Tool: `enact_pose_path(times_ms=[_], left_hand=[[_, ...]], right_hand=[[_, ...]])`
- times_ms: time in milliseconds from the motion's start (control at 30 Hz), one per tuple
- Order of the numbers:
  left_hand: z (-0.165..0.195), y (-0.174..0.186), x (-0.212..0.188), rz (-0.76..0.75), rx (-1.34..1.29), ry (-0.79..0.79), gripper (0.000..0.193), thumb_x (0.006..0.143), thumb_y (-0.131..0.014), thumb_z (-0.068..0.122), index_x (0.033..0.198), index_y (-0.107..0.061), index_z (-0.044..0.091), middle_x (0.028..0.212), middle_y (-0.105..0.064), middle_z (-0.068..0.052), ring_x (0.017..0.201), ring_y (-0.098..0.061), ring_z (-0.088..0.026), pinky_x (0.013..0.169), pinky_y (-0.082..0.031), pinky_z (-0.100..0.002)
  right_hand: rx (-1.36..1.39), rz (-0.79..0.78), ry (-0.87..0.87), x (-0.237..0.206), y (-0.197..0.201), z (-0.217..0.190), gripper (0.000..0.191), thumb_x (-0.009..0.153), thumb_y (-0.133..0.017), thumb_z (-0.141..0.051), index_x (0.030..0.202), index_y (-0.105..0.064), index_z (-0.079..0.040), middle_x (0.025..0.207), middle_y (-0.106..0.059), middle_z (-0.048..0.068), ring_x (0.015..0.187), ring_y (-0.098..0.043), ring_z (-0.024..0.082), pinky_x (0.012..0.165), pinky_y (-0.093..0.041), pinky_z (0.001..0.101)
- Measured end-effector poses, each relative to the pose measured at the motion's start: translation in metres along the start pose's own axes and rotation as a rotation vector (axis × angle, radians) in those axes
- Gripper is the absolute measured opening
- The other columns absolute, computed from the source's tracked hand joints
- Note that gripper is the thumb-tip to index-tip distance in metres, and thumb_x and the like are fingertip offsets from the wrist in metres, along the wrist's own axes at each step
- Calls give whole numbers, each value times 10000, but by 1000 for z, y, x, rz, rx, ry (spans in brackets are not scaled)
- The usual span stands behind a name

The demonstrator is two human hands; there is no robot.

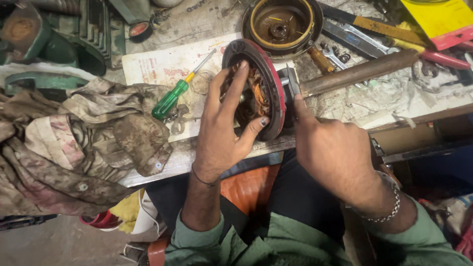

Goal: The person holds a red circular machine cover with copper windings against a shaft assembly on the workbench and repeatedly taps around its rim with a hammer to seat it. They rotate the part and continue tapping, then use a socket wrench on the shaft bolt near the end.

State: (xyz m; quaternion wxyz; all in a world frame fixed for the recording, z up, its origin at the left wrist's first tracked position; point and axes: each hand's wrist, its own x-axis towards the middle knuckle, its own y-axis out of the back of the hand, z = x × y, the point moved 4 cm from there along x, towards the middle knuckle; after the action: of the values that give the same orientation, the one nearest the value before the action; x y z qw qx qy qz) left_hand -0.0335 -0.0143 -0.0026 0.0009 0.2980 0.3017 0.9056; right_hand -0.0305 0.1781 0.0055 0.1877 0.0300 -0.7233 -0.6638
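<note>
Clasping the motor stator (256,93), left hand (224,133) grip wraps its rim.

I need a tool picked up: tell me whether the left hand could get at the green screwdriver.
Probably yes: the green screwdriver lies uncovered just left of the left hand, though that hand now grips the motor stator.

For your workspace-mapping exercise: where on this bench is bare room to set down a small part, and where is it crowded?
Bare patches: the white sheet above the green screwdriver, and the grey bench strip beyond it. Crowded: tools around the round housing, and the stained cloth. Left hand and right hand hold the motor stator at the bench edge.
</note>
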Motion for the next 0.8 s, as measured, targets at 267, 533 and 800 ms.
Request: enact_pose_path(times_ms=[267,533,800], left_hand=[[-2,-5,0,-13,-16,27,932,897,-827,167,1653,-282,167,1600,-354,-274,1493,-434,-460,1242,-407,-488],[-1,-7,-2,10,19,-1,932,888,-817,163,1647,-277,174,1594,-340,-285,1487,-424,-469,1233,-404,-506],[-3,-8,-5,49,-46,80,749,1017,-739,259,1636,-324,176,1478,-464,-243,1395,-544,-404,1184,-485,-456]], right_hand=[[11,-26,-5,-2,3,-5,501,935,-611,-227,1406,-615,-56,552,-664,187,459,-661,380,493,-554,499],[70,-75,-4,-14,8,0,492,932,-617,-233,1396,-605,-71,544,-662,182,471,-655,404,493,-542,527],[133,8,7,-8,17,1,449,920,-657,-212,1341,-631,-58,609,-671,191,531,-659,412,511,-524,537]])
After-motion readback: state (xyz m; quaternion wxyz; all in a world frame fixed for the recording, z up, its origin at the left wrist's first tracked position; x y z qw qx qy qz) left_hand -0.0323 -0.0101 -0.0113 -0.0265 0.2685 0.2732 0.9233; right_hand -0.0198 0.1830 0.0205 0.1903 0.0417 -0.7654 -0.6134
